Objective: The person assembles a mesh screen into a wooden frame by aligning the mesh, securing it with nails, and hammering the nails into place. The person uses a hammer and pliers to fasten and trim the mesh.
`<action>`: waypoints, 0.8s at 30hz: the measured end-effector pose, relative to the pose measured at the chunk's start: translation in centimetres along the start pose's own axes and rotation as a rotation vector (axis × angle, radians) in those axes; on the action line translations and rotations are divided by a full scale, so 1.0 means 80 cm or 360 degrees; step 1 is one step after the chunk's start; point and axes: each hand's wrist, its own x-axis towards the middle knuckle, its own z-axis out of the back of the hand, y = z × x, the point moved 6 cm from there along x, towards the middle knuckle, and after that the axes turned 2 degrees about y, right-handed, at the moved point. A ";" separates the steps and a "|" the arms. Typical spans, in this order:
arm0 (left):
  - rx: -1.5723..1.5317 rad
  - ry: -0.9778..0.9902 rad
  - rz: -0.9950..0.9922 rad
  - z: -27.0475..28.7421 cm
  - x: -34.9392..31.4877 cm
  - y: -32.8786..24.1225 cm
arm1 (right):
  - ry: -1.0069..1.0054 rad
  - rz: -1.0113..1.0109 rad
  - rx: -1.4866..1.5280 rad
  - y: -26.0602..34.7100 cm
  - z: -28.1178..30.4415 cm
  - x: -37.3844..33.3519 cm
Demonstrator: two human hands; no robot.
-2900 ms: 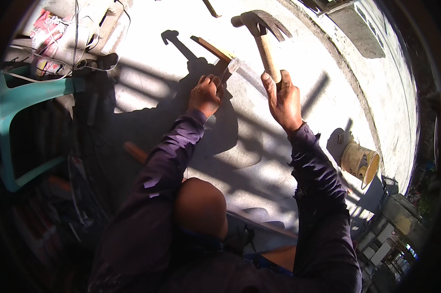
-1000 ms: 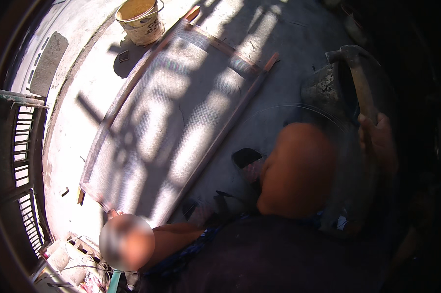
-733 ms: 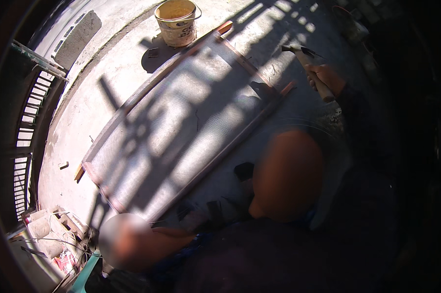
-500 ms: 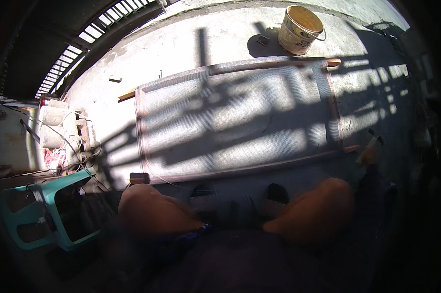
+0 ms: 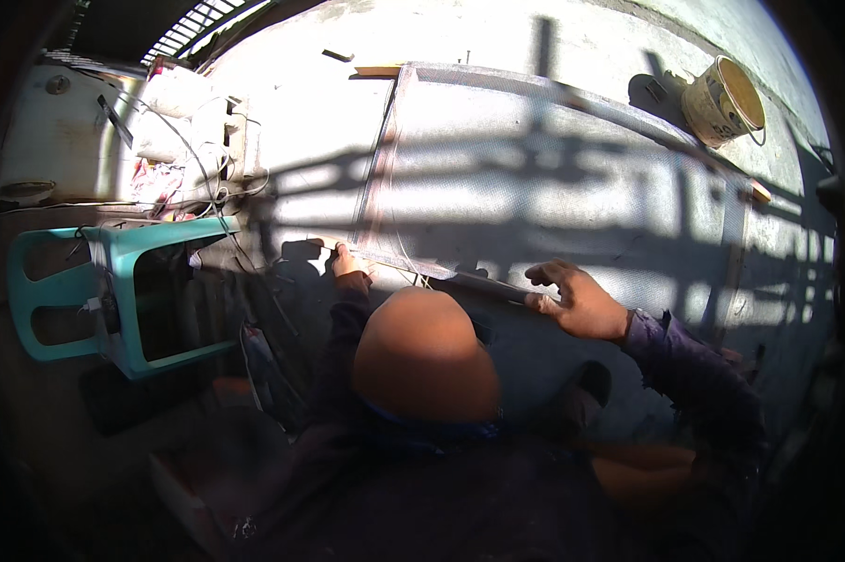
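1. Here's your mesh-covered frame (image 5: 553, 201), flat on the concrete (image 5: 301, 112) beyond your knee (image 5: 427, 347).
2. Your left hand (image 5: 352, 266) is at its near-left corner; whether the fingers grip, I can't tell.
3. Your right hand (image 5: 581, 302) is wide, thumb apart from fingers, by the near edge.
4. Bucket (image 5: 708, 110) beyond the far edge.

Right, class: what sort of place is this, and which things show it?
Probably a paved yard used as a makeshift outdoor workspace: a mesh-covered frame lies on sunlit concrete, and a stained bucket sits beyond it.
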 end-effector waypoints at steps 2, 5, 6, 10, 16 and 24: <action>0.0028 0.0139 -0.0187 -0.023 0.022 -0.011 | -0.0088 0.0114 -0.0008 0.013 -0.070 0.084; -0.0111 0.0058 0.0094 -0.045 0.043 0.002 | -0.0195 0.0016 0.0417 0.031 -0.159 0.189; -0.0077 -0.0021 0.0008 -0.047 0.048 -0.001 | -0.0359 0.0049 0.0286 0.038 -0.172 0.206; 0.0501 -0.0330 -0.0205 -0.051 0.058 -0.007 | -0.0368 0.0143 0.0920 0.061 -0.181 0.230; 0.0821 -0.0606 -0.0436 -0.064 0.023 -0.001 | -0.0642 0.0191 0.1059 0.085 -0.062 0.165; 0.0649 -0.0756 -0.0528 -0.092 -0.022 -0.023 | -0.0791 -0.0296 0.0734 0.027 0.056 0.020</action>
